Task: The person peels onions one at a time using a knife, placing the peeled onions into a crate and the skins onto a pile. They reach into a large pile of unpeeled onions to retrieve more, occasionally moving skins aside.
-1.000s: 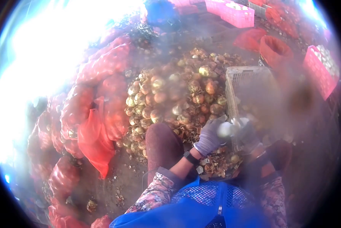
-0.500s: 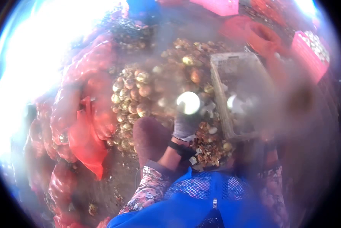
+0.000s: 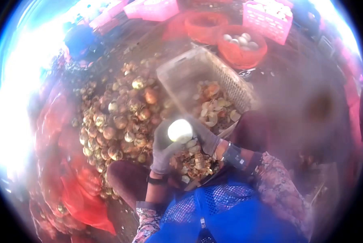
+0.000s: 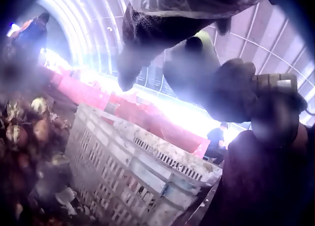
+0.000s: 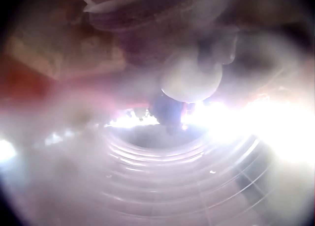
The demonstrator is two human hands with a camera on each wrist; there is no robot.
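Note:
My gloved left hand (image 3: pixel 162 148) holds a peeled white onion (image 3: pixel 180 131) in front of my knees, fingers on its left side and thumb across its near side. From the right, my gloved right hand (image 3: pixel 205 137) meets the same onion with bent fingers. Both hands come together around the pale onion (image 4: pixel 209 46) in the left wrist view. Glare and haze blur the onion (image 5: pixel 189 81) in the right wrist view. Beyond my left hand spreads a heap of unpeeled brown onions (image 3: pixel 108 131). Loose skins (image 3: pixel 199 164) lie below my hands.
A pale plastic crate (image 3: pixel 175 62) with peelings (image 3: pixel 214 109) inside stands just beyond my hands. Behind it are two red tubs, one holding white onions (image 3: pixel 242 40). Pink crates (image 3: pixel 270 22) stand farther back. Red mesh sacks (image 3: pixel 80 190) line the left side.
The head view has swung right. My left hand has brought the white onion toward my right hand, which has come back from over the crate to meet it.

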